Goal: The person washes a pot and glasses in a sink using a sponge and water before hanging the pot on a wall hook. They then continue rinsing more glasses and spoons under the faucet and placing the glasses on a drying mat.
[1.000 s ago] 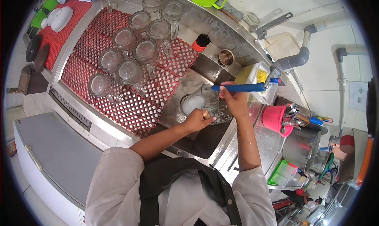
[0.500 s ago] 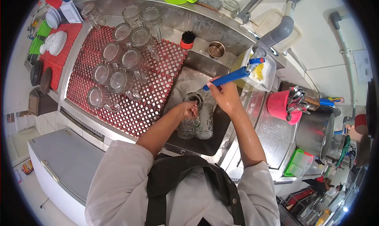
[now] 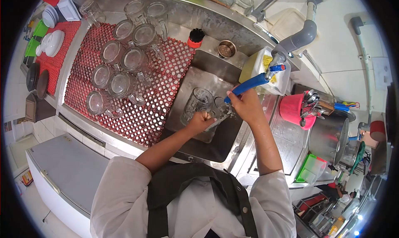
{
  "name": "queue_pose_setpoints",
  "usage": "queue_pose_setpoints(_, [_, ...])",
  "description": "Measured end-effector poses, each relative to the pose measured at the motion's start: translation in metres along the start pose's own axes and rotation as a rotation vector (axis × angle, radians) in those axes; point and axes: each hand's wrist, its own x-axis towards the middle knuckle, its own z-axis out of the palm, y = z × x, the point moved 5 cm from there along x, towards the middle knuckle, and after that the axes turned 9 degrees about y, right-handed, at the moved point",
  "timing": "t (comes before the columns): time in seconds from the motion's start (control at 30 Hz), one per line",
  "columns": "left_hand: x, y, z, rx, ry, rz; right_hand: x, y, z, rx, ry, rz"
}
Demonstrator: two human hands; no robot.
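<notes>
Over the sink (image 3: 224, 148), my left hand (image 3: 201, 122) is closed at the handle side of two clear glass mugs. One glass mug (image 3: 194, 107) is left of my fingers, its round rim facing up. The other glass mug (image 3: 223, 108) is to their right, close under the hose. My fingers partly hide the handles. My right hand (image 3: 248, 105) is wrapped round the lower end of a blue hose (image 3: 250, 83) fixed to the tap, its tip pointing at the right mug.
Several upturned glass mugs (image 3: 120, 84) stand on a red perforated mat (image 3: 79, 80) to the left. A black-bristled brush (image 3: 195, 38) and a metal cup (image 3: 227, 49) sit behind the sink. To the right are a soap tub (image 3: 245, 72) and a pink bucket (image 3: 291, 110) of cutlery.
The two mugs have turned from bases toward me to rims up and spread apart. My left hand has moved slightly down, and the hose end has shifted right and slightly down with my right hand.
</notes>
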Motion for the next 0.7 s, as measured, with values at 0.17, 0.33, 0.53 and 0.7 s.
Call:
queue_pose_setpoints(0.17, [-0.005,0.014,-0.007,0.010,0.022,0.133,-0.009,0.000,0.001,0.102,-0.100,0.163])
queue_pose_setpoints(0.33, [-0.006,0.027,-0.012,-0.014,0.058,0.171,-0.014,0.010,-0.005,0.029,-0.110,0.186])
queue_pose_setpoints(0.53, [-0.013,0.044,-0.014,-0.027,0.045,0.232,-0.010,0.006,-0.014,-0.180,-0.060,0.042])
queue_pose_setpoints(0.7, [-0.018,0.049,-0.012,0.021,0.013,0.206,0.001,0.015,0.000,-0.032,-0.071,-0.017])
